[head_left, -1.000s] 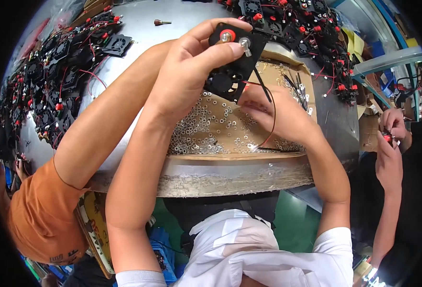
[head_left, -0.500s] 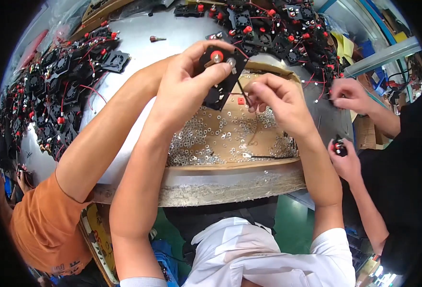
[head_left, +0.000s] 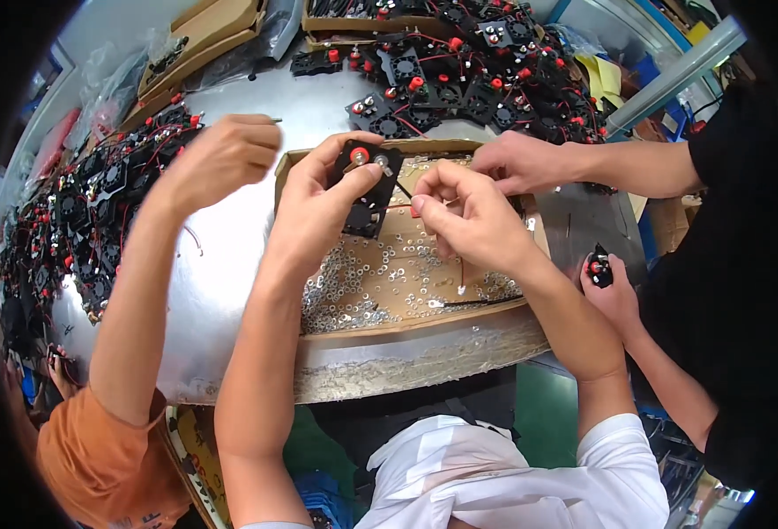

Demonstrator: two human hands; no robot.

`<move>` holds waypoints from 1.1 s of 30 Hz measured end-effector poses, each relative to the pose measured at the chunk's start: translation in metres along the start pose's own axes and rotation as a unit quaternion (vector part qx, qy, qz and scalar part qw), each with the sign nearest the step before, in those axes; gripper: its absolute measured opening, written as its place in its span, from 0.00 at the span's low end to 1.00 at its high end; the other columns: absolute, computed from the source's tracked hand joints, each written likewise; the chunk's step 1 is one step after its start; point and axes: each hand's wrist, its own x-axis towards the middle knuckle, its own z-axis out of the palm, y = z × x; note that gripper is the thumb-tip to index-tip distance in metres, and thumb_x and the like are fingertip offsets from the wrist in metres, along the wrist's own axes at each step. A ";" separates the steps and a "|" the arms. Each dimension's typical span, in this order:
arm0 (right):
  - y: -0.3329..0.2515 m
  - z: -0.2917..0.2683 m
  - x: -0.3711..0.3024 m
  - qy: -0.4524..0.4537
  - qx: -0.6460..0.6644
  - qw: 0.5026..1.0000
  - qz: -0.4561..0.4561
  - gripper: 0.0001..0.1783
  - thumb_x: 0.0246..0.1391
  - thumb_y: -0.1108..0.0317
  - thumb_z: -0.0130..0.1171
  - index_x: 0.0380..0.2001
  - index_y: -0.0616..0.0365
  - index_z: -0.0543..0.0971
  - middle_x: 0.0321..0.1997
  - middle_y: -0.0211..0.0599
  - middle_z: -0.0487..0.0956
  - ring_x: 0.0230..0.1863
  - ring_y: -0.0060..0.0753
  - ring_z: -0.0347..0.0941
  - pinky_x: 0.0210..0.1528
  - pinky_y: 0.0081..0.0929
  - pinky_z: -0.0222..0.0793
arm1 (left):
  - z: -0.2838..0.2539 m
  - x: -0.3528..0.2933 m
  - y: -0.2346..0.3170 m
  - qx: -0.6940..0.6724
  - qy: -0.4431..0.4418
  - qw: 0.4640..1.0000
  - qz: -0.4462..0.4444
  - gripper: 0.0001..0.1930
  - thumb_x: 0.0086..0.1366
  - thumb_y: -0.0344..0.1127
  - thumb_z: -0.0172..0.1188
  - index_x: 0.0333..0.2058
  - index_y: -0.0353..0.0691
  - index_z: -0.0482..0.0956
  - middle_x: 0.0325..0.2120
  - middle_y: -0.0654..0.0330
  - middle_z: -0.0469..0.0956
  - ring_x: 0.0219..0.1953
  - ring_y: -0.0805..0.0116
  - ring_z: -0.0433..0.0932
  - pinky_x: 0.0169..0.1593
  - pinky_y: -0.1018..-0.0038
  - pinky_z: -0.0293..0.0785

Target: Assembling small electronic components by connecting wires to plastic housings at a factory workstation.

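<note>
I see the right hand (head_left: 477, 219) has moved closer to the panel (head_left: 371, 199), apparently pinching its lead (head_left: 404, 189), so both hands work it, the left hand (head_left: 314, 204) clamping it above the tray (head_left: 399, 232).

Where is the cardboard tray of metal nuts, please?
In the head view, the cardboard tray lies centrally on the metal table, beneath the fan panel in the left hand.

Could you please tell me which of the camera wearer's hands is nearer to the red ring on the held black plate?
Left. The left hand holds the black plate, close beside the red ring; the right hand is farther off, right of the plate.
</note>
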 end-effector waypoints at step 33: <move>0.016 0.048 -0.002 -0.100 -0.400 0.894 -0.177 0.07 0.51 0.69 0.63 0.30 0.60 0.76 0.30 0.42 0.76 0.35 0.48 0.76 0.37 0.42 0.71 | -0.021 0.007 0.011 -0.141 0.025 0.990 -0.012 0.13 0.63 0.29 0.59 0.46 0.37 0.79 0.33 0.63 0.80 0.31 0.77 0.80 0.35 0.77 0.82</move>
